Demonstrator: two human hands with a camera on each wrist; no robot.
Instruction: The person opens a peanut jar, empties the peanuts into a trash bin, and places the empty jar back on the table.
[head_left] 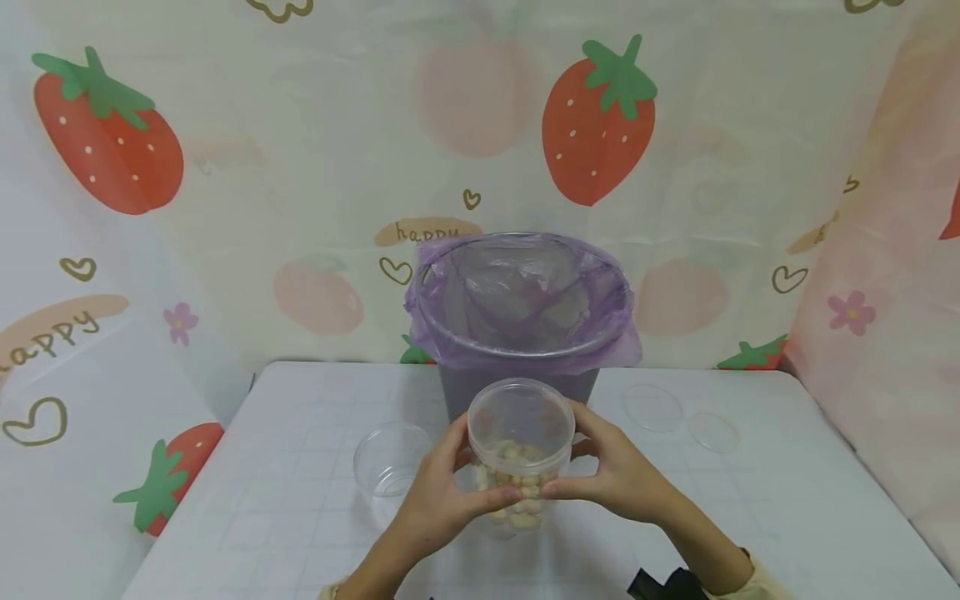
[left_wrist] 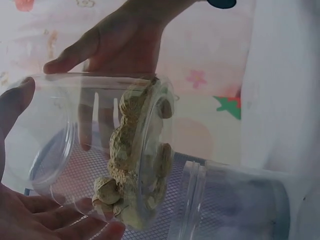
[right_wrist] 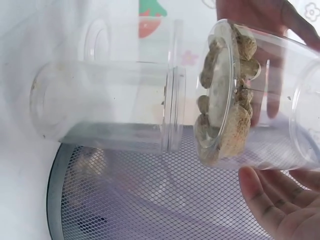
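Between both hands a clear plastic jar (head_left: 520,433) is held roughly upright, in front of the bin, its round rim facing up. Unshelled peanuts (head_left: 517,487) lie in its lower part; the wrist views show them heaped at the base. My left hand (head_left: 441,492) grips the jar's left side, thumb across the front. From the right, my right hand (head_left: 615,471) holds it the same way, thumb in front and fingers round the side. An empty clear jar (right_wrist: 110,107) stands on the table, left of the held one in the head view.
Just behind the hands stands a mesh bin (head_left: 465,383) lined with a purple plastic bag (head_left: 600,354). Two clear round lids, a larger lid (head_left: 651,408) and a smaller lid (head_left: 712,432), lie flat at the right of the white table (head_left: 795,500). A strawberry-print cloth (head_left: 337,167) hangs behind.
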